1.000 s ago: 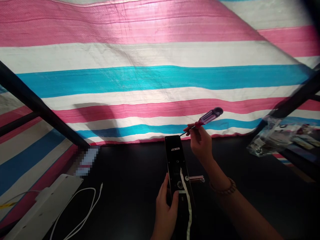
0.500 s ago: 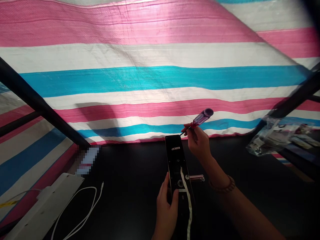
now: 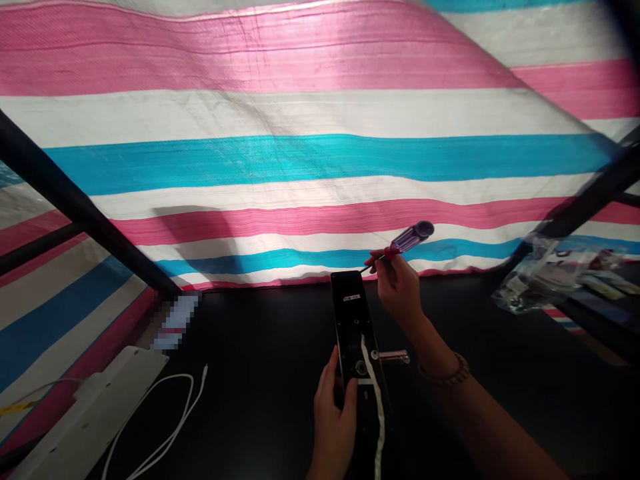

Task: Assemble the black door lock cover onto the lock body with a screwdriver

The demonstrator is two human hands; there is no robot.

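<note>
A long black door lock panel lies on the dark table, with a small white label near its far end. From its middle a pale ribbon-like cable runs toward me, and a shiny lever handle sticks out to the right. My left hand grips the panel's near left side, thumb on top. In my right hand is a screwdriver with a clear purple handle, pinched near the shaft. It is tilted, handle up to the right, its tip at the panel's far right corner; whether it touches a screw I cannot tell.
At the left lie a white power strip and a coiled white cable. Clear plastic bags with parts sit at the far right. Black frame poles and a striped tarp enclose the black table.
The screwdriver's handle has tipped slightly down and to the right, and my right hand has shifted slightly with it. My left hand and the lock panel stay nearly in place.
</note>
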